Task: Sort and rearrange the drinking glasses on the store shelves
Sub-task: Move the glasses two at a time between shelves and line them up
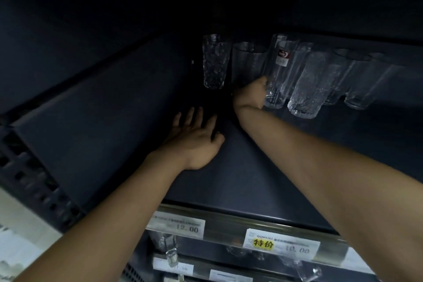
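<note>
Several clear drinking glasses stand at the back of a dark shelf (251, 167). A dimpled glass (215, 62) is furthest left, then a smooth wide glass (248, 64). My right hand (250, 96) reaches deep and grips the base of the smooth wide glass; its fingers are hidden behind the hand. To its right stand a tall glass with a red label (278, 71) and a textured glass (313, 84). My left hand (194, 137) lies flat on the shelf with fingers spread, holding nothing.
More plain glasses (364, 82) fill the shelf's right back. The front rail carries price tags (281, 245). Lower shelves hold other glassware (170, 249). A perforated side panel (29, 176) closes the left. The shelf above hangs low and dark.
</note>
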`<state>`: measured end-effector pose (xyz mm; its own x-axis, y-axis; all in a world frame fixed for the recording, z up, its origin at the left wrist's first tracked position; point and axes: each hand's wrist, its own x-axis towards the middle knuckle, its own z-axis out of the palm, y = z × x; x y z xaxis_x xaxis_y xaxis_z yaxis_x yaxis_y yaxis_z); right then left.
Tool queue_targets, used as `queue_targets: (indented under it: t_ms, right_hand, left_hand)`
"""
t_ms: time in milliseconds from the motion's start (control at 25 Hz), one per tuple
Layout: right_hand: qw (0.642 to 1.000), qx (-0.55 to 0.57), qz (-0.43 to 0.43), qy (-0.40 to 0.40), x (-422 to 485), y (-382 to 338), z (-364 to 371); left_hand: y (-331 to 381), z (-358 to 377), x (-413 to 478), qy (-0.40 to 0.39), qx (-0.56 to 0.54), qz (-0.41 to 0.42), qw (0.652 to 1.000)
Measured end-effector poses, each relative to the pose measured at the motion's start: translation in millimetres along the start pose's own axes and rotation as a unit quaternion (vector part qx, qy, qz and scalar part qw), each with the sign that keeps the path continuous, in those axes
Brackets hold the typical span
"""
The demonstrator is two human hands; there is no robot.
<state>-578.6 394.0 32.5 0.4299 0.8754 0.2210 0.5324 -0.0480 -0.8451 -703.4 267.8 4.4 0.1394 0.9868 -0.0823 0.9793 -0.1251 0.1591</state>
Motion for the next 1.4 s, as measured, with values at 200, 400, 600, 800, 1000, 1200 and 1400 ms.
queue_targets:
  t_ms: [200,400,600,800,1000,1200,1400]
  right_hand:
    - [0.995,0.052,-0.041,-0.079,-32.8,18.1,-38.6]
    - [0.980,0.070,-0.081,-0.167,-57.3,60.6,-115.9]
    - [0.985,0.055,-0.074,-0.146,-46.7,108.5,-194.7]
    - [0.997,0.023,-0.047,-0.063,-14.6,138.9,-227.0]
    - [0.999,0.001,-0.039,-0.019,10.0,144.3,-226.3]
    - [1.000,0.020,-0.015,0.007,32.6,142.6,-213.1]
    - [0.999,0.034,-0.012,0.024,45.6,138.2,-200.1]
  left_hand:
    - [1.2,-2.1,1.0,0.003,0.022,-0.009,1.000]
    - [1.7,-0.8,2.1,-0.002,0.030,-0.008,1.000]
    - [-2.9,3.0,6.4,-0.008,0.050,-0.017,0.999]
    - [-4.0,4.5,7.1,-0.006,0.056,-0.022,0.998]
    - [-3.1,4.2,5.9,0.007,0.050,-0.022,0.998]
    - [1.4,2.0,3.4,0.030,0.024,0.017,0.999]
    - [22.5,3.5,-5.6,0.013,0.005,0.091,0.996]
